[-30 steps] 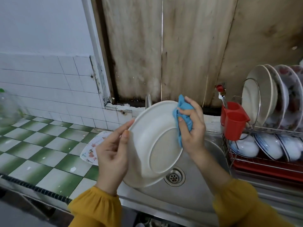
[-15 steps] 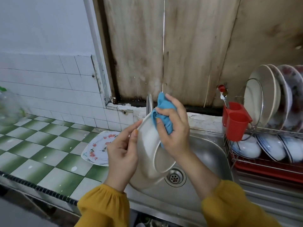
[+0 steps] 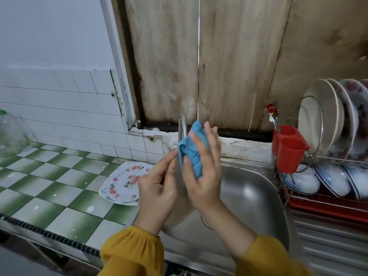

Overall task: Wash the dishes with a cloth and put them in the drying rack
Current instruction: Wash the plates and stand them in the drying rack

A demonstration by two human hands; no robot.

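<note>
While right hand [image 3: 203, 180] keeps cloth [image 3: 191, 154] on rim, plate [image 3: 180, 204] turned nearly edge-on.

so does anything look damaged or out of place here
No spill or broken dish shows. The tiled ledge behind the sink is chipped and crumbling, and the wooden boards above it are stained dark along the base, likely damp.

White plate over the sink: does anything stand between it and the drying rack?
Only the red plastic cutlery holder, hung on the wire drying rack's sink-side end. Otherwise the white plate has open air across the steel sink.
</note>
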